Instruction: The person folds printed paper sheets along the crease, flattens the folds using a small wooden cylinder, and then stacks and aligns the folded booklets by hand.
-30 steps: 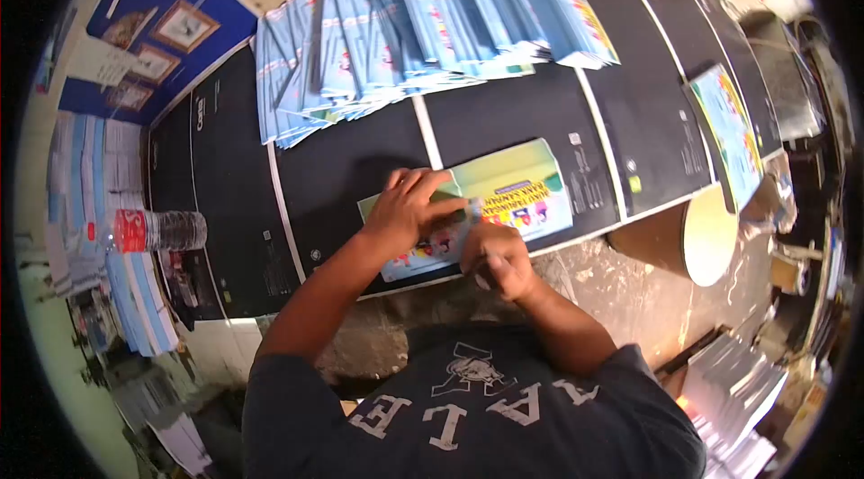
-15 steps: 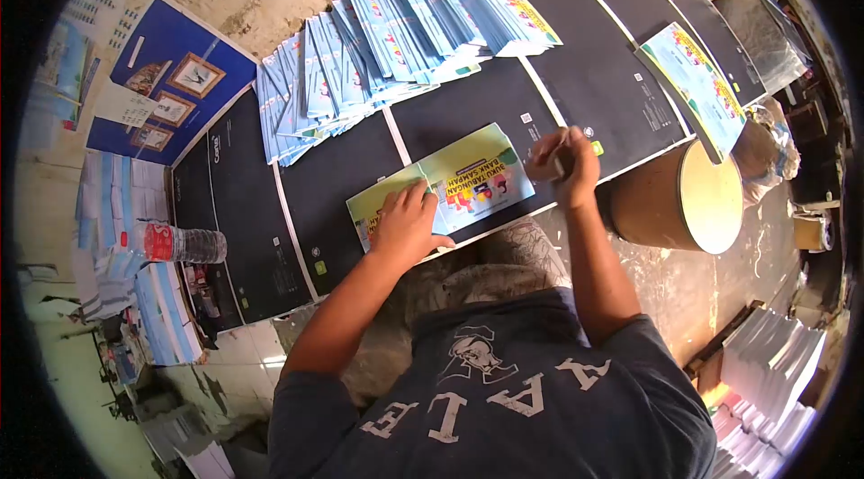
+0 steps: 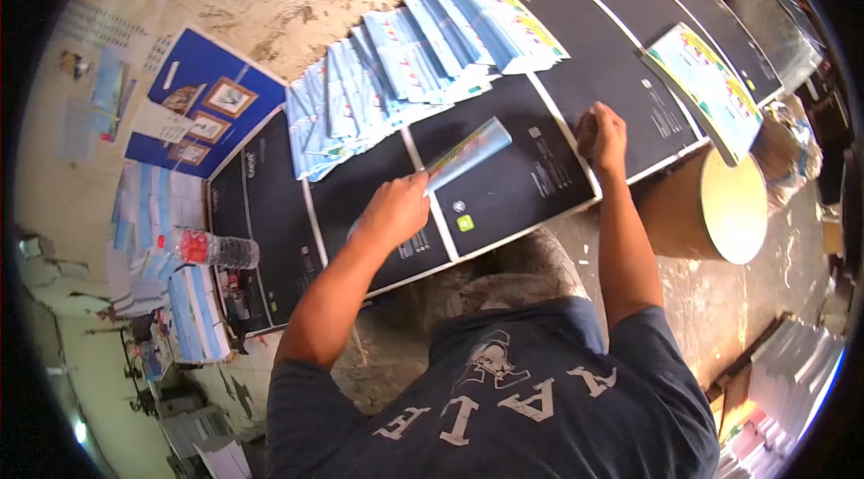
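Note:
My left hand [image 3: 396, 209] is closed on a folded booklet [image 3: 470, 153] with a light blue and colourful printed cover. The booklet is tilted over the black tabletop [image 3: 504, 187], and part of it is hidden by my hand. To its right, my right hand [image 3: 605, 139] is curled closed above the table; whatever its fingers hold, if anything, is hidden. Beyond the left hand lies a long overlapping row of folded booklets [image 3: 396, 56]. A stack of flat printed covers [image 3: 706, 88] rests at the table's right side, partly over the edge.
A blue board with framed pictures [image 3: 202, 110] stands at the table's left end. Near it a plastic bottle [image 3: 225, 250] lies on paper stacks [image 3: 193, 308]. A brown drum [image 3: 733, 209] stands by the right edge. More paper piles [image 3: 792, 371] sit at lower right.
The printed cover lay spread on the table under my left hand; now it is folded and lifted in that hand. My right hand has moved away to the right, and the view has shifted slightly.

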### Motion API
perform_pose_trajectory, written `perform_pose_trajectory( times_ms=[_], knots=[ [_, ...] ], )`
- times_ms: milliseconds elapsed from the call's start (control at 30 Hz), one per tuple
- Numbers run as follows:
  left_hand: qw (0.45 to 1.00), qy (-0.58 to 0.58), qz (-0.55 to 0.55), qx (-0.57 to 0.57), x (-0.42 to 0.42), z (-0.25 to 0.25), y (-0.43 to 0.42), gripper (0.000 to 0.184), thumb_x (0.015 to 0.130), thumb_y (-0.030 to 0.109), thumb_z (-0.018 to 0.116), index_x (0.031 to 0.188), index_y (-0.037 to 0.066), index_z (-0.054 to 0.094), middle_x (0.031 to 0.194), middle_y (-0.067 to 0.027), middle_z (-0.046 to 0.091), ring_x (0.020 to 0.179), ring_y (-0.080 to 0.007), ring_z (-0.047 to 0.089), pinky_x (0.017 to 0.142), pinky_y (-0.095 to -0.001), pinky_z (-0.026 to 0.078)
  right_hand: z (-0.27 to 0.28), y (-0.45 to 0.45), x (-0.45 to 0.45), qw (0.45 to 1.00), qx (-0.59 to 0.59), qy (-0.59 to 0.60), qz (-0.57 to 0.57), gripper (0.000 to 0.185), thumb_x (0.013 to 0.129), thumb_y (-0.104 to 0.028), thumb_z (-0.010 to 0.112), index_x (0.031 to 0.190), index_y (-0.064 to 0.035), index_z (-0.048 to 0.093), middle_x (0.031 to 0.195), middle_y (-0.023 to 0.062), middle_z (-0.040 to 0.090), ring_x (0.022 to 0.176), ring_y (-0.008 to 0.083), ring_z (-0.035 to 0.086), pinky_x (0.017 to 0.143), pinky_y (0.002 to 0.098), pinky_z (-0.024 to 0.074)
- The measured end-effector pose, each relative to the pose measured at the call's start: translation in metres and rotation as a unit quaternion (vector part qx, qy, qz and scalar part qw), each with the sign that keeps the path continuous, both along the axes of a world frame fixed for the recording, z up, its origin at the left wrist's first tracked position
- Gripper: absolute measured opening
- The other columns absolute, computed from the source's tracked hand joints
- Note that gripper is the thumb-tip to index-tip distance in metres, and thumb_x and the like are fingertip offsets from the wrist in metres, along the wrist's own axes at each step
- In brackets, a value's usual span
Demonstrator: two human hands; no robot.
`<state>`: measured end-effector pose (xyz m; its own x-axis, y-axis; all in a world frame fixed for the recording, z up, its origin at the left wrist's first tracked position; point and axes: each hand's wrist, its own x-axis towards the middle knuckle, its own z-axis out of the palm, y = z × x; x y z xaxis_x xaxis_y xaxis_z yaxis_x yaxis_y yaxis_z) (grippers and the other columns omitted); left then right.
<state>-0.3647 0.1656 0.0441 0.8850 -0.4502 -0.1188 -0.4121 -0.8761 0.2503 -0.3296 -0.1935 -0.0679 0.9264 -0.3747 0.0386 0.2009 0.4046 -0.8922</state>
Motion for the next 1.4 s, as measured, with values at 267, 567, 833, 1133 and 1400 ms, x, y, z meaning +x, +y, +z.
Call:
perform_pose_trajectory(
  times_ms=[267,567,833,1133,1400],
  knots=[
    [0.891,0.283,0.149,-0.322,-0.018,0.106,0.016,0.037,0.091,0.015,0.067,0.12,-0.008,0.063,0.105,-0.0139,0.072,0.091,-0.0175,0.07,0.081,-0.0329,0.055,0.001,0.002,0.005,0.999,-0.048,0.004,-0.013,0.038,0.101,-0.033,0.054,0.074,-0.0067,0.055,0.061,0.0001,0.049,0.049,0.0096,0.042,0.048,0.0268,0.0349],
    [0.811,0.295,0.133,-0.488,-0.04,0.131,0.011,0.037,0.092,0.011,0.067,0.125,-0.005,0.062,0.111,-0.0123,0.071,0.097,-0.0178,0.069,0.085,-0.0318,0.054,-0.005,0.0,0.008,0.999,-0.027,-0.034,0.008,0.037,0.102,-0.031,0.055,0.076,-0.0051,0.058,0.059,0.0031,0.051,0.05,0.0117,0.046,0.049,0.0284,0.0386],
    [0.795,0.293,0.12,-0.517,-0.04,0.136,0.011,0.041,0.091,0.011,0.067,0.128,-0.004,0.061,0.115,-0.0128,0.07,0.098,-0.019,0.069,0.087,-0.0331,0.053,-0.003,0.0,0.007,0.999,-0.03,-0.042,0.009,0.036,0.103,-0.028,0.053,0.075,-0.0053,0.055,0.06,-0.0005,0.047,0.052,0.0105,0.041,0.054,0.0289,0.0381],
    [0.797,0.322,0.113,-0.499,-0.041,0.137,0.007,0.04,0.091,0.011,0.067,0.128,-0.004,0.061,0.115,-0.0134,0.071,0.099,-0.0194,0.069,0.088,-0.0329,0.053,-0.009,-0.005,0.007,0.996,-0.08,-0.038,0.01,0.037,0.101,-0.033,0.053,0.08,-0.0045,0.058,0.071,0.0085,0.06,0.061,0.0153,0.056,0.056,0.0287,0.0436],
    [0.802,0.337,0.087,-0.485,-0.042,0.138,0.007,0.04,0.092,0.013,0.068,0.127,-0.005,0.062,0.115,-0.0137,0.071,0.1,-0.018,0.068,0.088,-0.0316,0.053,-0.014,-0.005,0.01,0.997,-0.065,-0.052,0.007,0.037,0.102,-0.033,0.053,0.078,-0.0041,0.058,0.069,0.0081,0.059,0.059,0.0151,0.053,0.056,0.0297,0.0434]
  ],
)
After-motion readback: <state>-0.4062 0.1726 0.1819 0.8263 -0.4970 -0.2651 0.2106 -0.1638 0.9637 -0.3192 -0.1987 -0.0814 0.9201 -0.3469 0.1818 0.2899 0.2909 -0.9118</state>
